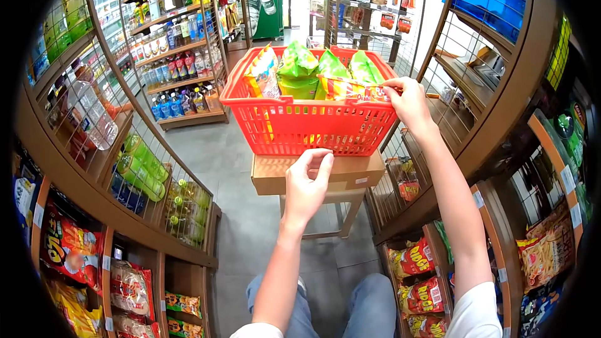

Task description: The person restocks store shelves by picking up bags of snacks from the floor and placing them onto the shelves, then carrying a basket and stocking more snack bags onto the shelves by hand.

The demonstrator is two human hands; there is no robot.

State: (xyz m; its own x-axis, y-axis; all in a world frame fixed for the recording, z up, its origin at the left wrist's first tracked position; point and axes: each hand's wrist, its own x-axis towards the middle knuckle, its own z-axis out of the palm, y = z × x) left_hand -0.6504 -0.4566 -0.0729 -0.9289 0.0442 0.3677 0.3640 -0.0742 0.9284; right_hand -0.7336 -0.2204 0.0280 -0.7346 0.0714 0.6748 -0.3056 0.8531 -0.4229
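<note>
A red plastic shopping basket (313,128) stands in front of me with several snack bags in it. My right hand (408,103) is at the basket's right front rim, its thumb and fingers closed on the end of a yellow, orange and red snack bag (352,90). That bag lies along the front rim, before the green bags (298,66). A colourful snack bag (263,72) leans upright at the basket's left. Below the basket's front wall, my left hand (307,181) is loosely curled, thumb and fingers a little apart, holding nothing.
The basket rests on a cardboard box (282,175) on a light stool (347,209). Shelves of snack bags (416,258) and bottles (94,112) flank me closely. Behind the basket stand a drinks rack (175,44) and a rack of hanging packets (382,0).
</note>
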